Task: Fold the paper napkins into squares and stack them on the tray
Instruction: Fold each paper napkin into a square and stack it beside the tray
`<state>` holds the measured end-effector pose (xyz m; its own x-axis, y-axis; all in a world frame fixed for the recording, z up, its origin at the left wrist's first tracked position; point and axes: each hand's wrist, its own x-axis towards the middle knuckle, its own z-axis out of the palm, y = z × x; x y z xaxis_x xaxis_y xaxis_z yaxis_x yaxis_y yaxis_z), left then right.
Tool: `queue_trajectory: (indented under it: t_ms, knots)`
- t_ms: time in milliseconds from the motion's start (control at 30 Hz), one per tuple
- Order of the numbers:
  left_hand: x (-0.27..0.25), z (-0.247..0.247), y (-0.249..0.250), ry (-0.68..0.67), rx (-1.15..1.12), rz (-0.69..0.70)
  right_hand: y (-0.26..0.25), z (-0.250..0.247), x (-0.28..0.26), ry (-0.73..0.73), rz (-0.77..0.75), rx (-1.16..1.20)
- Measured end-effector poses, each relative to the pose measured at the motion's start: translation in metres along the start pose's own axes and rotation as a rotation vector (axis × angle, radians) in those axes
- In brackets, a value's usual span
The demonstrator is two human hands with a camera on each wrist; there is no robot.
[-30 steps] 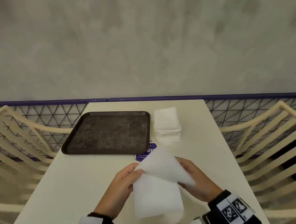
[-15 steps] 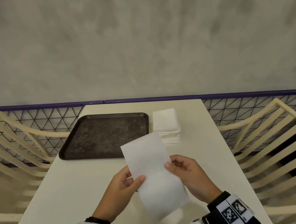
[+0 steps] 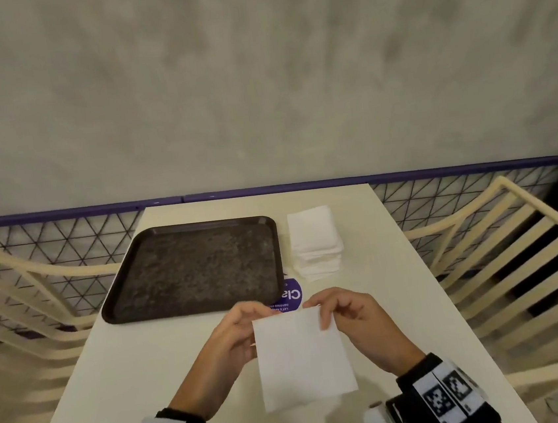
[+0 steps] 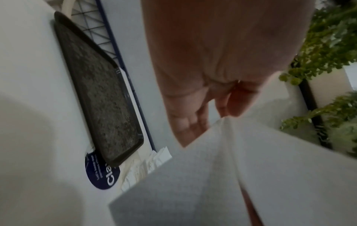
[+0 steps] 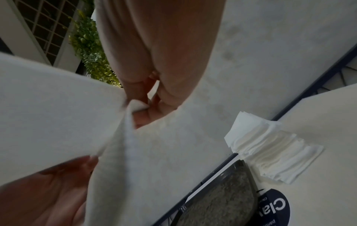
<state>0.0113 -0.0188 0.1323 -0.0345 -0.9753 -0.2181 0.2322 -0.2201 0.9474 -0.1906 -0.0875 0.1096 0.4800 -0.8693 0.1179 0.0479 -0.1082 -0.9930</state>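
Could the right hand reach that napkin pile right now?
Probably not yet: the right hand and left hand both pinch a napkin. Nothing blocks the way to the pile.

The worktop [image 3: 123, 382] lies bare to the left of the hands, between its near edge and the tray [image 3: 190, 268], so there is room to pass on that side. The tray fills the far left part, its raised rim a low step to cross. Just right of it, with a narrow gap between, stands the napkin stack [image 3: 315, 242]. A flat purple sticker [image 3: 291, 296] lies by the tray's near right corner and blocks nothing. Right of the stack the surface is bare to the edge. Chair backs [image 3: 516, 255] flank both sides, and a wall closes the far end.
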Motion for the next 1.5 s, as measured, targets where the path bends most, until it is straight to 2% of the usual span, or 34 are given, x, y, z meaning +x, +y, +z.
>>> queue_trajectory:
  t_ms: [67, 233, 300, 400, 500, 600, 733, 833, 1100, 1167, 1233, 1300, 1400, 1500]
  knots:
    - [0.001, -0.001, 0.001, 0.005, -0.057, -0.045, 0.002, 0.004, 0.002, 0.029, -0.032, -0.021]
    - [0.004, 0.000, -0.009, 0.094, 0.180, 0.060, 0.009, 0.010, 0.000, 0.050, -0.096, -0.148]
    - [0.006, -0.001, -0.012, 0.116, 0.233, 0.123, 0.001, 0.006, -0.004, -0.010, -0.062, -0.126]
    - [0.008, 0.000, -0.015, 0.108, 0.375, 0.277, -0.014, -0.006, -0.008, -0.175, -0.004, -0.105]
    - [0.011, 0.009, -0.016, 0.134, 0.534, 0.424, -0.017, -0.006, -0.003, -0.120, -0.033, -0.362]
    - [0.012, 0.019, -0.013, 0.113, 0.581, 0.491, -0.016, -0.006, 0.004, -0.048, -0.135, -0.587]
    - [0.016, 0.027, -0.011, 0.117, 0.658, 0.564, -0.014, -0.010, 0.007, -0.105, -0.286, -0.772]
    - [0.018, 0.028, -0.009, 0.175, 0.722, 0.625, -0.017, -0.013, 0.007, -0.124, -0.323, -0.807]
    - [0.024, 0.018, -0.005, 0.330, 0.705, 0.543, -0.018, -0.040, 0.009, -0.053, -0.219, -0.652]
    - [0.026, 0.020, -0.008, 0.265, 0.586, 0.440, -0.017, -0.045, 0.011, -0.047, -0.189, -0.627]
    - [0.028, 0.029, -0.015, 0.102, 0.501, 0.279, -0.016, -0.043, 0.012, -0.057, -0.175, -0.599]
    - [0.032, 0.038, -0.024, 0.019, 0.519, 0.161, -0.015, -0.039, 0.014, -0.046, -0.158, -0.553]
    - [0.038, 0.040, -0.030, 0.103, 0.541, 0.111, -0.012, -0.035, 0.014, 0.044, -0.054, -0.375]
    - [0.045, 0.035, -0.034, 0.189, 0.447, 0.134, -0.002, -0.033, 0.012, 0.034, 0.159, -0.145]
